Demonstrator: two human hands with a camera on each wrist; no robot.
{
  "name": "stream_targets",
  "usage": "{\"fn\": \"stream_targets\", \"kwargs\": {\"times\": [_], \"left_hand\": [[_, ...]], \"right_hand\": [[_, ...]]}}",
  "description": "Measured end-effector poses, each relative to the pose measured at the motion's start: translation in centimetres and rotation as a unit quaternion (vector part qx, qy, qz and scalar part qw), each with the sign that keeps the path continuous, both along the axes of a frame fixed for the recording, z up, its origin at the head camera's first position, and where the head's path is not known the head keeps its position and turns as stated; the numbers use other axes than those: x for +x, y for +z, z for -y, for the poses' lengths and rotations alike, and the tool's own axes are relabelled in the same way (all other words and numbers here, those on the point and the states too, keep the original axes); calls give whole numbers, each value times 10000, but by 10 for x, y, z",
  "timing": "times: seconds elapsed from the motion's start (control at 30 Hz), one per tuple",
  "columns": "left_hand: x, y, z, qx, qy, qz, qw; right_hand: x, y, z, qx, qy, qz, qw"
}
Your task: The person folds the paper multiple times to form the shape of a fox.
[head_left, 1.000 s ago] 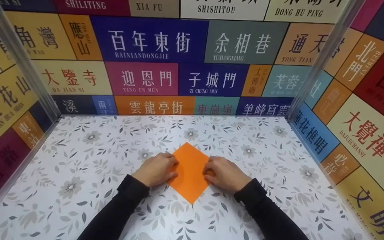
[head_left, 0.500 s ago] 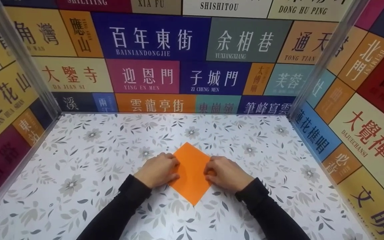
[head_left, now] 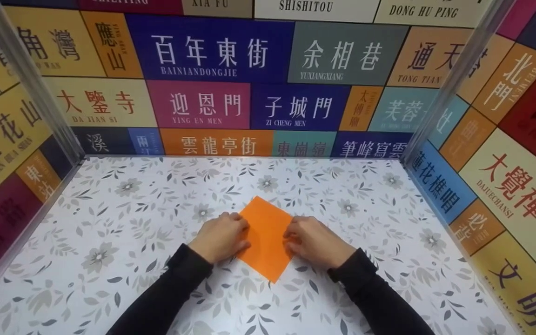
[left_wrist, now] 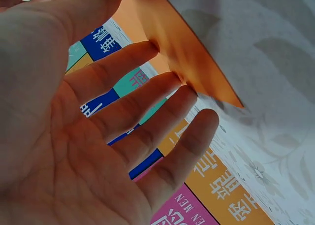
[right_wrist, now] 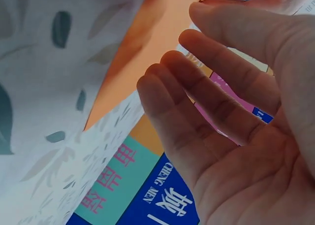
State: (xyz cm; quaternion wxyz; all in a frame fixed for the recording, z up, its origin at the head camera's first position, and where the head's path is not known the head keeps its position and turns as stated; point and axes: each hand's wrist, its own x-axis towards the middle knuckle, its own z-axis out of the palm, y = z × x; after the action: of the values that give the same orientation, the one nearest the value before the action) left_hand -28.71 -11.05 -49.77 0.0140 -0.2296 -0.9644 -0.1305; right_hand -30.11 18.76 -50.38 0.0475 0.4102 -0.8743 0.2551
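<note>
A square sheet of orange paper [head_left: 267, 237] lies on the table like a diamond, one corner pointing away and one toward the person. My left hand [head_left: 221, 237] is at its left side, with fingertips and thumb touching the sheet. At the right side, my right hand [head_left: 317, 242] has its fingertips right at the paper's edge. Both side corners are hidden by the hands. The left wrist view shows loosely extended fingers [left_wrist: 133, 107] against the orange paper [left_wrist: 197, 62]. Gently bent fingers [right_wrist: 197, 102] appear beside the orange sheet [right_wrist: 142, 48] in the right wrist view.
A white tabletop [head_left: 123, 223] with grey flowers and leaves spreads around the paper. Colourful panels with Chinese lettering form a back wall [head_left: 212, 56] and two side walls. Clear strips [head_left: 454, 79] run along the corners.
The paper has turned slightly counterclockwise: its far corner shifted left and its near corner right. Both hands stay at its sides with only small shifts. The head view tilted slightly.
</note>
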Motion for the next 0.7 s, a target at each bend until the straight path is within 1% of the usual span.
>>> {"fn": "stream_targets", "kwargs": {"times": [0.1, 0.13, 0.2, 0.27, 0.4, 0.53, 0.7], "left_hand": [[-2, -2, 1, -52, 81, -49, 9999], [-3, -3, 2, -59, 103, -71, 9999], [-4, -5, 2, -73, 134, -126, 9998], [-6, -6, 3, -98, 160, -198, 9996], [-6, -7, 4, -231, 260, -322, 9989], [-7, -7, 3, -449, 417, -440, 9971], [-6, -8, 1, -559, 538, -487, 9958]], "right_hand": [[4, 4, 5, 25, 79, -26, 10000], [13, 15, 10, 106, -12, -7, 9999], [17, 18, 15, 193, 11, -77, 9998], [21, 21, 18, 328, -50, -37, 9994], [26, 21, 23, 395, 6, 139, 9991], [26, 16, 27, 353, 208, 340, 9986], [24, 10, 30, 401, 176, 405, 9982]]}}
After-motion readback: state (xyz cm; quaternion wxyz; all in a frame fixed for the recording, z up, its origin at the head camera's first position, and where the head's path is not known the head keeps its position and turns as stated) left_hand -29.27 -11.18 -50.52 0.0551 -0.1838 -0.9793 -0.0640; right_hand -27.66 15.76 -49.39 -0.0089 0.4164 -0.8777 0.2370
